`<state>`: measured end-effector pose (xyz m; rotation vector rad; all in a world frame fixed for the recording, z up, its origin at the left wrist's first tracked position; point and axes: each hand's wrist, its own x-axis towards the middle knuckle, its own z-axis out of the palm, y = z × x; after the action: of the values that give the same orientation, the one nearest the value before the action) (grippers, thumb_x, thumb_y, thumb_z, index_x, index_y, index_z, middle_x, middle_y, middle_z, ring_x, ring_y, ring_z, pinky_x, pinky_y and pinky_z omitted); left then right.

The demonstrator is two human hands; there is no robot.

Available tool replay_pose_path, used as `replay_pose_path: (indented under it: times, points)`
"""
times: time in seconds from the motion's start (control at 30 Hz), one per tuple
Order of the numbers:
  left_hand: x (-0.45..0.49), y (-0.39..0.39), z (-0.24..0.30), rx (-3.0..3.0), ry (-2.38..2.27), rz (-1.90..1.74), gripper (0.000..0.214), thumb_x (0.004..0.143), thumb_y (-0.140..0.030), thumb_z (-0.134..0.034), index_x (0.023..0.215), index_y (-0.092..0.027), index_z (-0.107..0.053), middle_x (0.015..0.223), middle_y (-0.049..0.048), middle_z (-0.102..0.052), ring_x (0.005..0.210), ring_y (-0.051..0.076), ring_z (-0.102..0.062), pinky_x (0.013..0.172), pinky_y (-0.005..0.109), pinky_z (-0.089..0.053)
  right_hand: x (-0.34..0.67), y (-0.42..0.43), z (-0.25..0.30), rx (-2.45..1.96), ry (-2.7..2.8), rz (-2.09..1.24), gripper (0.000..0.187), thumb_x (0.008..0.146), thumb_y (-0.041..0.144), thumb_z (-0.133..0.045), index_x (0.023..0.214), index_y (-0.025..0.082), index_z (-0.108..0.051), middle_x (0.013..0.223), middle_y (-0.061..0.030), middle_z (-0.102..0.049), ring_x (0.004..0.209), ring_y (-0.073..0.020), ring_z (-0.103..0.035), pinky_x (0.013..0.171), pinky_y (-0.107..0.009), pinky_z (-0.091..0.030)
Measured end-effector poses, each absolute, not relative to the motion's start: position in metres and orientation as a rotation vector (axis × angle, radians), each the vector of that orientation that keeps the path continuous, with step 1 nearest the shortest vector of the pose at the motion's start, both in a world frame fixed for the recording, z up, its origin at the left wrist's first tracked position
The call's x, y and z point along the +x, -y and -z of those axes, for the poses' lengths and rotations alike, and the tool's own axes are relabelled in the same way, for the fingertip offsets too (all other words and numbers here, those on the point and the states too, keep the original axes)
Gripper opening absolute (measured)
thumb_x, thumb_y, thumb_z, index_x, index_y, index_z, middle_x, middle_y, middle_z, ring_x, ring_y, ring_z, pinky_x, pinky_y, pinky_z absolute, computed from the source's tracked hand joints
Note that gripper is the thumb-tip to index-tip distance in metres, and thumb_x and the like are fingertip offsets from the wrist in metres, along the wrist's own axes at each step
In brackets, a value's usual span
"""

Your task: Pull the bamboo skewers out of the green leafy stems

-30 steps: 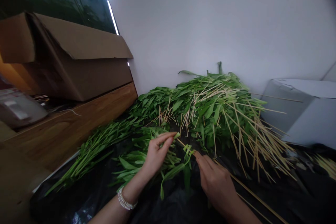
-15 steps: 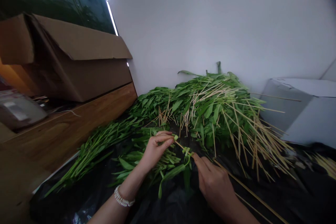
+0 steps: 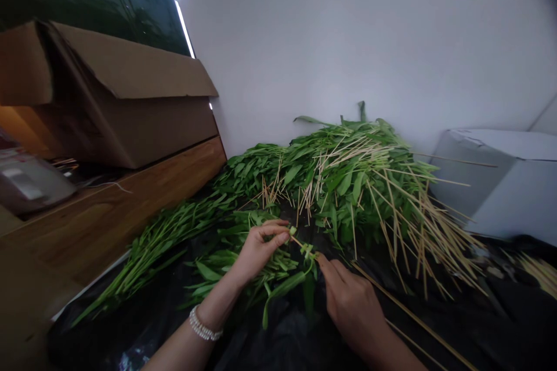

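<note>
My left hand [image 3: 260,248], a beaded bracelet on its wrist, pinches a short pale-green stem piece [image 3: 293,231] at the upper end of a thin wooden skewer [image 3: 297,240]. Closed around the lower part of that skewer is my right hand [image 3: 350,298]. Between the hands, a cluster of cut green stem pieces [image 3: 308,251] sits on the skewer, with long green leaves [image 3: 285,287] hanging below it. Just beyond and under my left hand lies a small pile of leafy stems [image 3: 226,264]. The skewer's end inside my right hand is hidden.
Black plastic sheeting [image 3: 256,348] covers the surface. A large heap of leafy greens [image 3: 322,151] with many skewers [image 3: 435,237] rests against the wall. More stems [image 3: 143,255] lie left, beside a wooden ledge [image 3: 130,197] bearing a cardboard box [image 3: 143,122]. A white box [image 3: 513,179] stands right.
My left fingers and the stem piece have shifted slightly down the skewer, closer to the cluster. My right hand keeps nearly the same place, and the view moves a little.
</note>
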<state>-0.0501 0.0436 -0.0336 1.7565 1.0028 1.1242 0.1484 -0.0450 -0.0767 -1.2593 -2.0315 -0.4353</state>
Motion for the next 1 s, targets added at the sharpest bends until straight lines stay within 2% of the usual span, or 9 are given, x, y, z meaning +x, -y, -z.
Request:
replay_pose_path:
  times: [0.43,0.6,0.8,1.0]
  points:
    - [-0.05,-0.042,0.034,1.739,-0.968,-1.059,0.022,0.079,-0.037,-0.067,0.081,-0.017,-0.076,0.114,0.0119,-0.067,0.109,0.026,-0.06,0.1,0.038,-0.04,0.146,0.042,0.078,-1.263,2.025,0.439,0.04,0.086,0.005,-0.031,0.115,0.009,-0.058,0.076,-0.0062,-0.064,0.058,-0.0127,-0.061,0.055,-0.023,-0.048]
    - [-0.039,-0.033,0.034,1.786,-0.899,-1.008,0.017,0.076,-0.033,-0.07,0.077,-0.017,-0.076,0.102,0.0116,-0.071,0.113,0.027,-0.057,0.097,0.037,-0.043,0.142,0.042,0.075,-1.244,2.034,0.38,0.039,0.088,0.006,-0.031,0.117,0.008,-0.057,0.075,-0.0051,-0.063,0.058,-0.0125,-0.06,0.055,-0.023,-0.046]
    - [-0.048,-0.037,0.025,1.957,-0.964,-1.07,0.02,0.083,-0.031,-0.062,0.094,-0.02,-0.075,0.106,0.0105,-0.07,0.119,0.026,-0.052,0.1,0.04,-0.04,0.153,0.038,0.066,-1.264,1.963,0.542,0.036,0.089,0.007,-0.032,0.112,0.011,-0.06,0.073,-0.0033,-0.063,0.057,-0.0108,-0.059,0.055,-0.023,-0.041]
    - [-0.06,-0.044,0.02,2.064,-1.057,-1.064,0.02,0.085,-0.03,-0.06,0.095,-0.022,-0.075,0.103,0.0089,-0.071,0.116,0.026,-0.054,0.098,0.041,-0.041,0.177,0.033,0.056,-1.413,1.807,0.67,0.03,0.091,0.011,-0.035,0.106,0.015,-0.061,0.073,-0.0008,-0.063,0.057,-0.0104,-0.057,0.057,-0.024,-0.036]
